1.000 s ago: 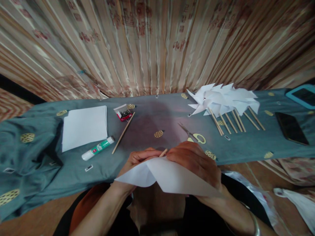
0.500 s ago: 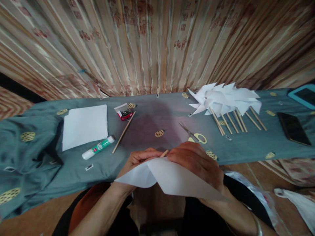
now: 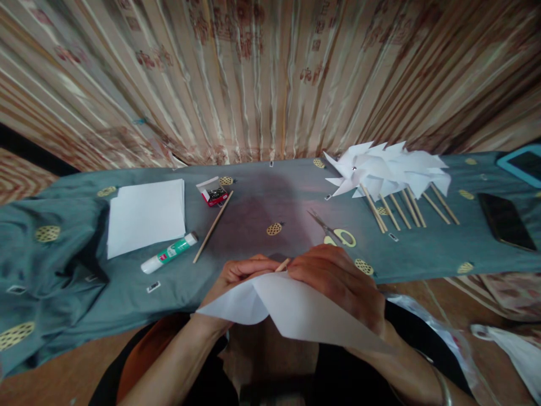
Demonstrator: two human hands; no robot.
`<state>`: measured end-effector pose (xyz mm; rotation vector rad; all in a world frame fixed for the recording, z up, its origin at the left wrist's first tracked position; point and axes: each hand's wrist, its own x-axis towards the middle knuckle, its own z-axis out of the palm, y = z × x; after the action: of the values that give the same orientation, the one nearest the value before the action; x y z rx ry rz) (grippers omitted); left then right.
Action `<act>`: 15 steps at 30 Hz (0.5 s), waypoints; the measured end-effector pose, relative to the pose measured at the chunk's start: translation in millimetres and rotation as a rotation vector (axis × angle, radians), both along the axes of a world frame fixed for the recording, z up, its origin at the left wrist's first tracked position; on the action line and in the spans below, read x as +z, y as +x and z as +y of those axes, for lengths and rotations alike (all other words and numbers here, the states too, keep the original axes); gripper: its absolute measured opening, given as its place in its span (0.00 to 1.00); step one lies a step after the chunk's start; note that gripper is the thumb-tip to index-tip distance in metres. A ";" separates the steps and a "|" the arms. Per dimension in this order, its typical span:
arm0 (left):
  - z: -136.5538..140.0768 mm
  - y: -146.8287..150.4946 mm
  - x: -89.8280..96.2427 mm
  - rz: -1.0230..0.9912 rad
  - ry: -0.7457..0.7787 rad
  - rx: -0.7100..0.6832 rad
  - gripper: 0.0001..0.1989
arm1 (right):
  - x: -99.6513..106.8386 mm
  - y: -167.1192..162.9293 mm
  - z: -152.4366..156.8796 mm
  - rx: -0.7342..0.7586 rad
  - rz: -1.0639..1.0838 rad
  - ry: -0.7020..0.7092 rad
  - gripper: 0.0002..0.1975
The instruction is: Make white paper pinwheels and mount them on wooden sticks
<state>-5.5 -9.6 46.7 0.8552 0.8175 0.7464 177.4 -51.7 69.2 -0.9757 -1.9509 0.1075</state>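
Observation:
A white paper pinwheel (image 3: pixel 304 307) with folded, curled blades is held near my body at the table's front edge. The tip of a wooden stick (image 3: pixel 282 264) shows behind the paper, between my two hands. Closed around the stick is my left hand (image 3: pixel 243 273), its fingers partly covered by the paper. My right hand (image 3: pixel 338 282) is curled over the paper beside the stick's tip, fingertips pressed in there. What lies under those fingertips is hidden.
Scissors (image 3: pixel 332 230) lie just beyond my right hand. Left are a glue stick (image 3: pixel 169 254), a paper stack (image 3: pixel 147 217), an open box of pins (image 3: pixel 214 193) and a loose wooden stick (image 3: pixel 213 226). Finished pinwheels (image 3: pixel 389 169) and a phone (image 3: pixel 506 221) lie right.
Almost nothing differs. Both hands keep their hold on the pinwheel and stick, and the whole view has shifted very slightly.

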 end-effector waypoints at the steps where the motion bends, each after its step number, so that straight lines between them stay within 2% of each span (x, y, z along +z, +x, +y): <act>1: 0.3 0.2 0.3 0.004 0.000 -0.002 0.12 | 0.5 0.2 -0.2 0.004 0.000 -0.003 0.16; 6: 0.2 1.1 -0.1 -0.016 -0.027 0.003 0.13 | 3.6 0.9 -0.3 0.007 -0.020 -0.015 0.17; 15: -2.0 -1.3 -5.9 -0.074 -0.021 -0.005 0.13 | 1.3 -0.1 -0.8 0.013 0.005 -0.024 0.13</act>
<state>-6.8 -11.6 40.7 0.8053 0.7560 0.7598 177.3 -52.5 70.6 -0.9775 -1.9557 0.1413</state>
